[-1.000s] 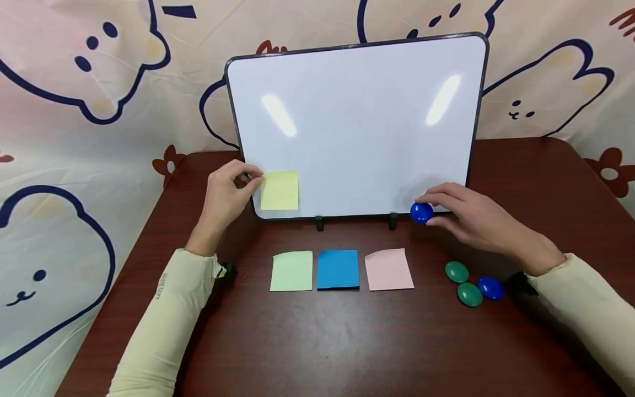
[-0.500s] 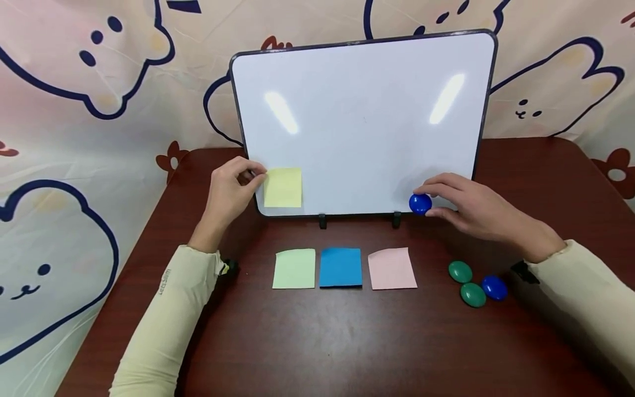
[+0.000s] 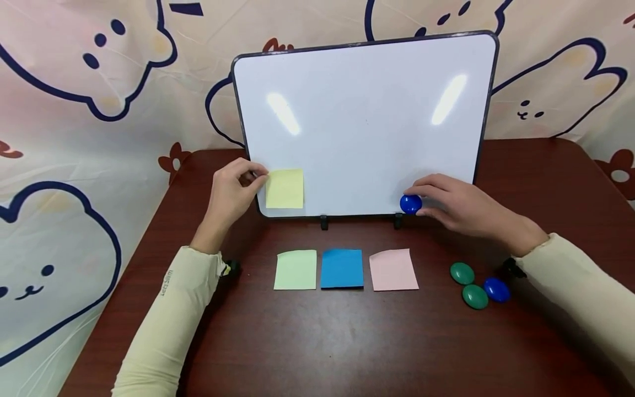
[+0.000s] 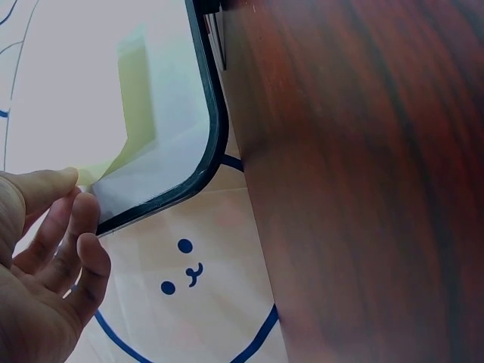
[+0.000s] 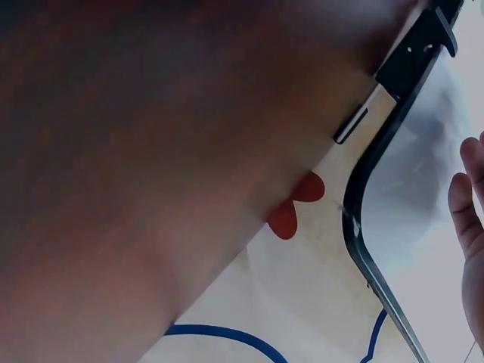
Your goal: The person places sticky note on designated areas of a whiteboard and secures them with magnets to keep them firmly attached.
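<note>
Pretty sure this is the pin-up step for the yellow note (image 3: 285, 188). The left hand (image 3: 230, 184) has its left edge pinched between thumb and finger, in front of the left end of the whiteboard (image 3: 362, 127). The right hand (image 3: 453, 205) has a blue disc (image 3: 410, 204) (magnet, probably) clamped between thumb and fingertips, over toward the board's right side; can't tell if it's touching. Next move, imo, calls for taking the disc left onto the note and pressing, without letting the paper slip. Three other notes (image 3: 342, 268) lie nearer on the table (image 3: 297, 342).
</note>
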`<move>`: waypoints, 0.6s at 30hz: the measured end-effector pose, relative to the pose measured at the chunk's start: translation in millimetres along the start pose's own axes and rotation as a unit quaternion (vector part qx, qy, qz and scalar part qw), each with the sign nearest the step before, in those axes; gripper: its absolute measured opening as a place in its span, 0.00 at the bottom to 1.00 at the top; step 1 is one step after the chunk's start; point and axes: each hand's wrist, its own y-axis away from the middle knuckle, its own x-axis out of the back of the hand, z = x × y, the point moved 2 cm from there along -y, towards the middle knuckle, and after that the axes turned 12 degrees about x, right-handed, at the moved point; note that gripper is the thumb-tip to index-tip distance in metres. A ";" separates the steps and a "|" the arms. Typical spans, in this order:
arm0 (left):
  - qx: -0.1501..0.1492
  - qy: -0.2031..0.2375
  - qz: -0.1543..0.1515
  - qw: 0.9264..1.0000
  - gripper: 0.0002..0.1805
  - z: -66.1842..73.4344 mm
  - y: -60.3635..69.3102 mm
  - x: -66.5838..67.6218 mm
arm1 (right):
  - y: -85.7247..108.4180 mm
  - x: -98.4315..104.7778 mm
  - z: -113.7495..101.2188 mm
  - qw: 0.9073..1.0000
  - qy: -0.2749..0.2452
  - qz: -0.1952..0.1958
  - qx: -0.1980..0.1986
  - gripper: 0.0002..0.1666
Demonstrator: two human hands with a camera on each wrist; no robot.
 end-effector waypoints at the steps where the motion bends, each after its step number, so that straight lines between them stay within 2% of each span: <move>1: 0.001 0.000 0.000 1.000 0.07 0.0 0.0 0.2 | -0.3 -1.5 0.1 1.000 0.002 -0.001 0.003 0.32; 5: -0.002 0.002 -0.002 1.000 0.07 -0.3 0.3 -0.1 | -1.1 -4.7 -0.1 1.000 0.008 0.005 0.008 0.33; 12: -0.005 0.004 -0.003 1.000 0.07 -0.6 0.5 -1.0 | -7.3 -7.2 -1.7 0.998 0.022 0.019 0.048 0.34; 18: -0.005 0.007 0.001 1.000 0.07 -0.1 -0.6 0.6 | -14.4 -9.1 1.1 0.998 0.025 0.016 0.052 0.34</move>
